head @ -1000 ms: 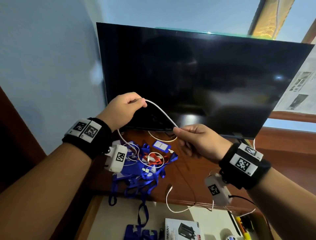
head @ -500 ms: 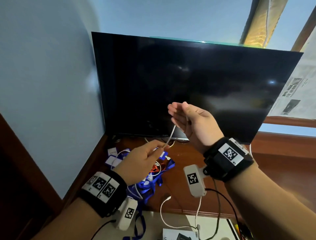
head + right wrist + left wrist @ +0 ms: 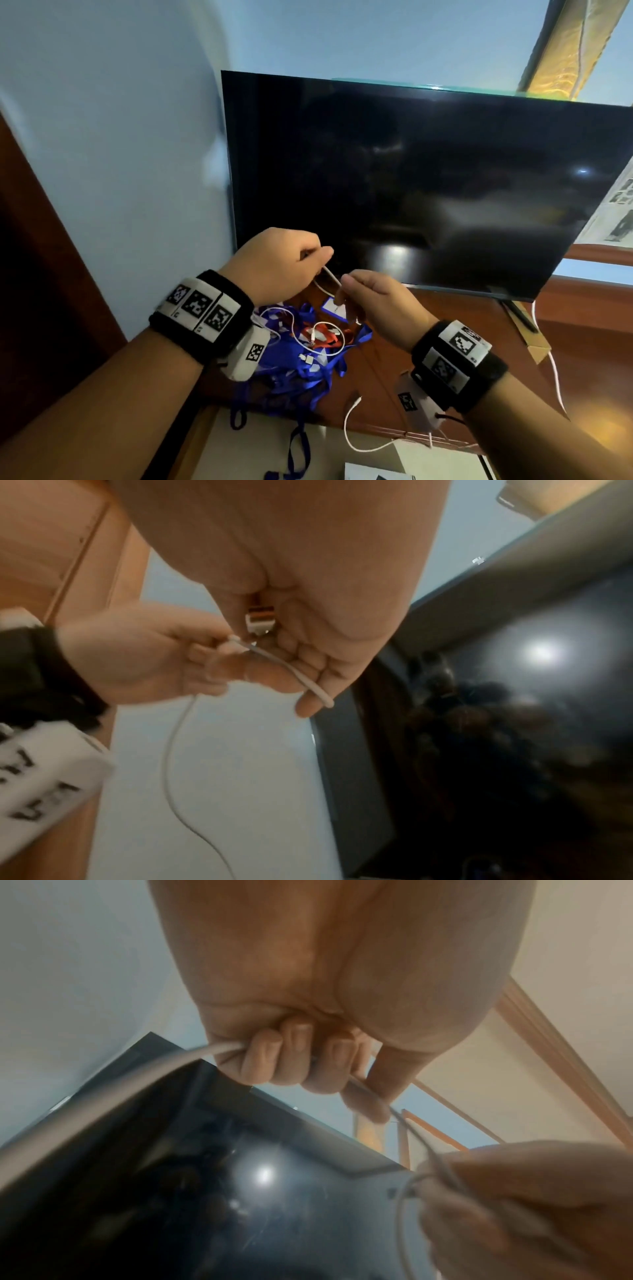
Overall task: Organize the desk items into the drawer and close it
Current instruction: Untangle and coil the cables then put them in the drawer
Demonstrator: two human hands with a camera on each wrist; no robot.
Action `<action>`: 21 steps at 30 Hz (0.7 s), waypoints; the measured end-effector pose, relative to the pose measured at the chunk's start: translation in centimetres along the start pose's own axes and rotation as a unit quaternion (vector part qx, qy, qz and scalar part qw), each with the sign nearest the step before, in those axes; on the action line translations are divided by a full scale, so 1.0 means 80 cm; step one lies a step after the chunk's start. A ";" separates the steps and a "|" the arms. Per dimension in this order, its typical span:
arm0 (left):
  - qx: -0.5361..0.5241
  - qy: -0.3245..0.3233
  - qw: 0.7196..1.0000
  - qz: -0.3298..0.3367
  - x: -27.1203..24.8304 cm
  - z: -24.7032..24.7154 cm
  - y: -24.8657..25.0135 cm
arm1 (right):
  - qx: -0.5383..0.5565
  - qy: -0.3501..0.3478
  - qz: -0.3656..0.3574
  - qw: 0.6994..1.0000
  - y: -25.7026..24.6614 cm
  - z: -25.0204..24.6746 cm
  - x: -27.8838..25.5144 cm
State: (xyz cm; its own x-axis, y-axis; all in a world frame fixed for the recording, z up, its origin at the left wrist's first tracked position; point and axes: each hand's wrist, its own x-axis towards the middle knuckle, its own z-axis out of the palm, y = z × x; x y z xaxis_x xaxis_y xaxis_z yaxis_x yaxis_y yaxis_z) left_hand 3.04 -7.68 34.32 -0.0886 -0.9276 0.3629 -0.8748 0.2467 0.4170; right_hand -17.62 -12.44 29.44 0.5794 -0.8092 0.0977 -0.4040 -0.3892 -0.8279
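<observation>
Since earlier both hands (image 3: 274, 263) (image 3: 380, 305) met, pinching white cable (image 3: 331, 277)

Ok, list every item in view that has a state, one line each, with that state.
left hand: fingers curled round the white cable, raised above the desk
right hand: pinching the same cable
white cable: held between both hands, off the desk
TV screen: dark, off
blue lanyards: tangled heap on the desk, straps hanging over its front edge
second white cable: loose, draped over the desk edge
</observation>
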 end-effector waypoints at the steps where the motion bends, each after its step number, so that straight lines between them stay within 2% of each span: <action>1: -0.014 0.004 1.000 -0.011 0.007 0.000 -0.006 | 0.048 -0.011 0.006 0.999 -0.005 0.002 -0.003; 4: -0.061 0.008 0.997 -0.050 0.021 0.012 -0.020 | 0.146 -0.035 0.000 0.989 -0.024 0.004 -0.011; 6: -0.106 0.017 0.991 -0.075 0.026 0.025 -0.023 | 0.239 -0.023 -0.003 0.971 -0.044 0.005 -0.016; 10: -0.225 -0.006 0.966 -0.130 0.021 0.065 -0.030 | 0.413 0.047 -0.031 0.909 -0.081 -0.012 -0.018; 13: -0.293 -0.065 0.945 -0.127 0.006 0.099 -0.032 | 0.533 0.071 -0.063 0.841 -0.096 -0.046 -0.011; 15: -0.294 -0.096 0.943 -0.120 -0.006 0.112 -0.028 | 0.563 0.100 -0.083 0.816 -0.098 -0.070 -0.004; 17: -0.269 -0.116 0.950 -0.107 -0.018 0.113 -0.021 | 0.544 0.155 -0.111 0.817 -0.093 -0.090 0.003; 19: -0.245 -0.130 0.957 -0.083 -0.027 0.099 -0.009 | 0.457 0.213 -0.138 0.852 -0.077 -0.107 0.013; 21: -0.202 -0.133 0.969 -0.059 -0.030 0.075 0.005 | 0.313 0.263 -0.146 0.901 -0.056 -0.116 0.025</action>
State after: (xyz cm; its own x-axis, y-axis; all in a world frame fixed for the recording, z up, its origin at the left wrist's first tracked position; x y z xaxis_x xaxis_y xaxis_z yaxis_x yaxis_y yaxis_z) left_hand 0.02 -7.00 28.60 -0.1670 -0.9821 0.0874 -0.6338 0.1749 0.7535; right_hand -21.22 -16.40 38.46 0.1134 -0.8736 0.4732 0.2844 -0.4278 -0.8580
